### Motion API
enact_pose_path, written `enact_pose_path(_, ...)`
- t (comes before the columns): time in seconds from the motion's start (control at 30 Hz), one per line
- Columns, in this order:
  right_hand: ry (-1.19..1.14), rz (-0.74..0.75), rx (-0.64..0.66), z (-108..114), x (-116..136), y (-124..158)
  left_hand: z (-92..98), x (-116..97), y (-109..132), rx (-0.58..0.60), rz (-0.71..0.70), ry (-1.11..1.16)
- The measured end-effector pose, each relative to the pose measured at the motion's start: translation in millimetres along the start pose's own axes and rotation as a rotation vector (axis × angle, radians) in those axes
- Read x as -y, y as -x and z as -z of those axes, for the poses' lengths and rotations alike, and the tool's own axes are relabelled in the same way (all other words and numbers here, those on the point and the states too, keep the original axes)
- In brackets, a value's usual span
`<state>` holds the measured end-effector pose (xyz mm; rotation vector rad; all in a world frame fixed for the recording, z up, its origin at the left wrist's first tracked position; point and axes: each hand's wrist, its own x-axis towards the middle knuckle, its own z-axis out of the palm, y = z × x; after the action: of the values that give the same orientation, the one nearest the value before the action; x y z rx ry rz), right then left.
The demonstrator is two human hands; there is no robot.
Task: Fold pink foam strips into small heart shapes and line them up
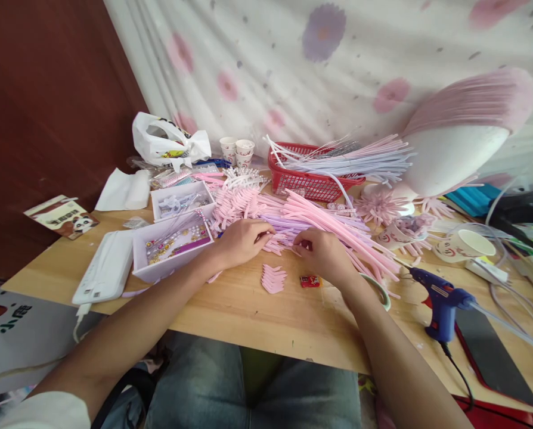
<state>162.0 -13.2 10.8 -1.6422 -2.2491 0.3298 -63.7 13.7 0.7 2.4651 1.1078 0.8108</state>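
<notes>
My left hand [245, 239] is closed in a pinch over the wooden table, its fingertips at short pink pipe-cleaner pieces. My right hand [319, 250] faces it, thumb and fingers curled together at the right end of the same small pile. What sits inside the right fingertips is too small to make out. Just below the hands lies a neat stack of bent pink pipe-cleaner pieces [273, 279]. A small red packet [310, 281] rests under my right wrist. Behind the hands spread long pink pipe cleaners [338, 229] and a heap of folded pink pieces [237, 205].
White boxes with beads [172, 271] and a white power bank [103, 268] stand left. A red basket [306, 182] holds pipe cleaners at the back. Right are a blue glue gun [443, 301], a phone [494, 354], a paper cup [463, 245] and a green tape roll [383, 292].
</notes>
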Motion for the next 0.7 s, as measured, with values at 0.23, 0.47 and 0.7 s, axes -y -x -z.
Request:
enact_pose_path(0.23, -0.320, 0.056, -0.131, -5.0, -0.1, -0.7, -8.3, -1.8, -1.7, -0.136, 0.078, 0.283)
enact_pose_path(0.47, -0.606, 0.056, -0.171, -14.1, 9.6, 2.2, -12.6, -8.8, -0.6, -0.108, 0.131, 0.515)
enact_pose_path(0.7, -0.507, 0.071, -0.230, -9.2, 12.7, 3.0, -8.6, -9.4, -1.3, -0.150, 0.175, 0.502)
